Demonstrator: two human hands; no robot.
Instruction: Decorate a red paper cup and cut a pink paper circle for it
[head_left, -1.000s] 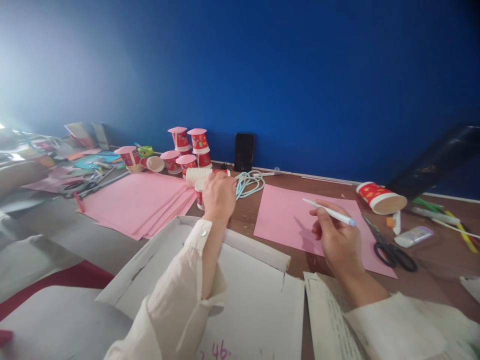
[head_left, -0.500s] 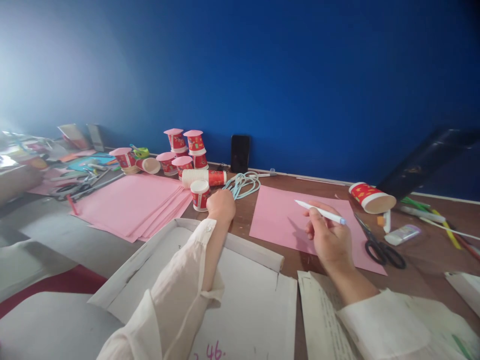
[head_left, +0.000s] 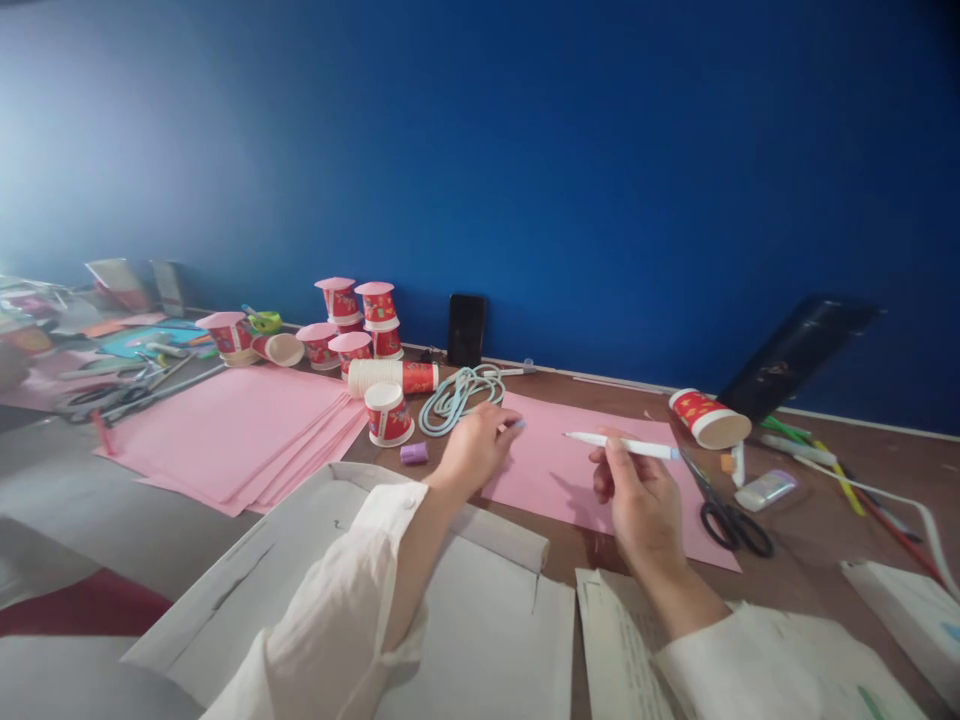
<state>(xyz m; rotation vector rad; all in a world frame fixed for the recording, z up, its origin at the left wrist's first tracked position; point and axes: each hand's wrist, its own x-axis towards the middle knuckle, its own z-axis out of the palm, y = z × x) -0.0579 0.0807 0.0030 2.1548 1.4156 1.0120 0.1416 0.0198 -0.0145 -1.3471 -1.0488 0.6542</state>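
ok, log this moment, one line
left hand: small blue item at fingertips | right hand: holds pen over pink sheet | scissors: by sheet's right edge

A dark phone (head_left: 466, 330) leans against the blue wall (head_left: 570, 180), which rises toward 12 o'clock. Counting from the phone, a pale blue cable (head_left: 459, 392) lies coiled at 6, with an open white box (head_left: 495, 620) farther out. Printed paper (head_left: 624, 645) lies at 5. At 4 is a yellow stick (head_left: 841, 482). A black slab (head_left: 802, 352) leans at 3; toward 9, a green holder (head_left: 267, 323) sits well nearer than a grey block (head_left: 166, 288).
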